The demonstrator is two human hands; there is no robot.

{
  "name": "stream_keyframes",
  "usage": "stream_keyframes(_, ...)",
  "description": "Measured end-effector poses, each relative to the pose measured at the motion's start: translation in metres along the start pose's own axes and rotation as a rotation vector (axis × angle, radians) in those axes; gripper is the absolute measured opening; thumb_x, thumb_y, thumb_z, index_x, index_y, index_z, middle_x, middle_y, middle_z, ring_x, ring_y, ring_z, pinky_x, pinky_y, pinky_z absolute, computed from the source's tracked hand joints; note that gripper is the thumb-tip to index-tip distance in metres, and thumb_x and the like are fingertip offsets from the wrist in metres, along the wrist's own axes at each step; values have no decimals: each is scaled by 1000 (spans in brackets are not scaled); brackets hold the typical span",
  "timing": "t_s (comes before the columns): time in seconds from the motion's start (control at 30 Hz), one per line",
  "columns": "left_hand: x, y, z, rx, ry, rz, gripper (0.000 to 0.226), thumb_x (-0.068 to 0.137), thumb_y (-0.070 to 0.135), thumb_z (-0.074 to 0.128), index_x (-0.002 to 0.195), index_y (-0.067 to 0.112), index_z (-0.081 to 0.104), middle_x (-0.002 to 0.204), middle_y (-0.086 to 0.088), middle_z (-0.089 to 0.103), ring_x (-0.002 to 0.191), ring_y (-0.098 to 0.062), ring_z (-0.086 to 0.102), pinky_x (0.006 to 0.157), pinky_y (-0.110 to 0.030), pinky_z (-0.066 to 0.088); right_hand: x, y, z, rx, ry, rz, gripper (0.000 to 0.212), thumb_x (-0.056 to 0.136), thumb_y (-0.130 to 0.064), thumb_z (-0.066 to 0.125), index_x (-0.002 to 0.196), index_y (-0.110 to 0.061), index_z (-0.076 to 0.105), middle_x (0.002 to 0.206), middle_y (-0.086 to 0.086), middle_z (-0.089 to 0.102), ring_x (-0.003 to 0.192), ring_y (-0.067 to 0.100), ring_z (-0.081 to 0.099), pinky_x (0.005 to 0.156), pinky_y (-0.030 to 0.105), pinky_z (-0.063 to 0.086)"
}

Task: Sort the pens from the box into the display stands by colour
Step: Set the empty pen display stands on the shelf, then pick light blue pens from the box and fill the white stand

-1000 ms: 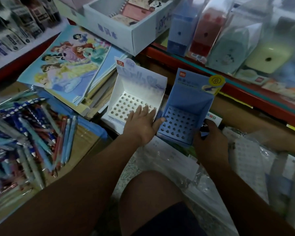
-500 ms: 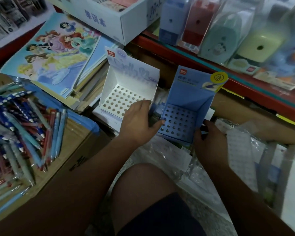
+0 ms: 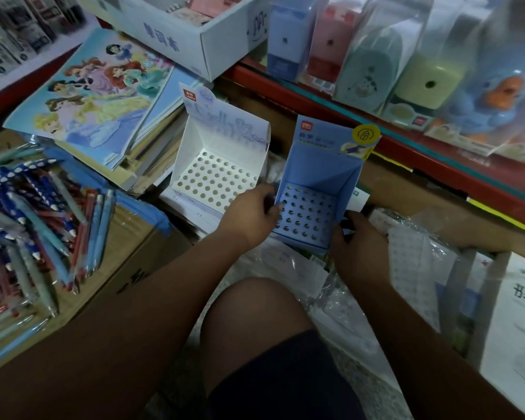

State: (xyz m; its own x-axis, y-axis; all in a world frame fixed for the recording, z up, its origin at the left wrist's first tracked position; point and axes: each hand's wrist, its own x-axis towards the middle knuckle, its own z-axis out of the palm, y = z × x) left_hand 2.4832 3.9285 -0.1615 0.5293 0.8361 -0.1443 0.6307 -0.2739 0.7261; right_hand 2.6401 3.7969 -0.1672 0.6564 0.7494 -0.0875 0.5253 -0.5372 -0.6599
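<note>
Squarely held: blue stand between both hands

Both hands clasp the blue display stand (image 3: 322, 174). The left hand (image 3: 249, 213) curls round its wall at nine o'clock; the right hand (image 3: 356, 248) grasps its corner at five o'clock. The white display stand (image 3: 225, 137) sits just beside, at ten o'clock. The pens (image 3: 43, 213) lie heaped on a cardboard box (image 3: 125, 234), far out at nine o'clock.

Dim, soft, blurred wide-angle edges
</note>
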Motion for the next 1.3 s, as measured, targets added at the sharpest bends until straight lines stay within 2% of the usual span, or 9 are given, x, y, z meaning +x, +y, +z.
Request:
stream_keyframes(0.2, -35, -6, -43, 28, 104, -101, 15, 93, 38, 61, 100, 26, 63, 83, 10, 66, 77, -11, 62, 66, -23, 46, -16, -33, -16, -76, 55, -175, 30, 94, -36, 62, 113, -13, 62, 109, 6, 64, 88, 18, 62, 72, 30, 48)
stream_keyframes(0.3, -74, -21, -84, 14, 221, -175, 16, 94, 36, 59, 105, 25, 63, 81, 7, 68, 72, -9, 64, 65, -25, 49, -24, -73, -8, -85, -108, -377, 19, 95, -32, 60, 103, -16, 66, 99, 2, 65, 90, 19, 62, 75, 26, 42)
stream_keyframes(0.4, -120, -41, -126, 100, 311, -229, 11, 95, 33, 57, 101, 25, 62, 82, 6, 68, 74, -10, 63, 65, -25, 43, -35, -117, 12, -51, -304, -581, 13, 93, -39, 54, 89, -27, 58, 84, -15, 55, 77, -2, 52, 68, 16, 34)
stream_keyframes(0.5, -167, -60, -162, 109, 438, -266, 3, 94, 30, 59, 95, 28, 60, 71, 14, 60, 65, 3, 57, 60, -20, 38, -53, -158, 37, 34, -420, -707, 14, 92, -28, 67, 103, -20, 68, 93, -12, 61, 82, 2, 58, 72, 3, 38)
stream_keyframes(0.57, -198, -77, -184, 97, 531, -296, 3, 95, 29, 59, 93, 27, 61, 70, 13, 59, 63, 5, 56, 58, -15, 37, -65, -189, 58, 38, -509, -812, 22, 91, -26, 70, 111, -16, 70, 99, -6, 66, 93, 9, 62, 83, 15, 44)
stream_keyframes(0.77, -259, -162, -262, 224, 772, -432, 35, 95, 35, 55, 124, 16, 61, 119, -6, 64, 103, -23, 62, 89, -36, 51, -85, -302, 145, -124, -722, -1103, 47, 95, -52, 54, 135, -26, 58, 120, -4, 61, 116, 17, 53, 87, 26, 37)
stream_keyframes(0.93, -261, -268, -337, 410, 647, -662, 70, 94, 59, 42, 151, 18, 35, 160, -14, 28, 146, -33, 27, 118, -46, 26, -60, -386, 248, -243, -784, -1219, 80, 83, -77, 27, 146, -30, 46, 147, 1, 49, 137, 25, 40, 113, 42, 35)
stream_keyframes(1.1, -241, -345, -394, 524, 481, -818, 98, 74, 89, 1, 157, 37, 5, 167, -7, 0, 153, -30, -4, 121, -53, -10, -26, -450, 336, -506, -807, -1251, 73, 90, -75, 30, 154, -42, 23, 164, 4, 21, 151, 27, 16, 122, 44, 15)
stream_keyframes(1.3, -233, -369, -397, 344, 281, -802, 90, 79, 86, 11, 157, 42, 6, 167, -5, -2, 153, -29, -3, 120, -55, -5, -22, -474, 368, -655, -936, -1164, 77, 87, -79, 21, 155, -45, 10, 167, -3, 4, 153, 23, 2, 123, 44, 3)
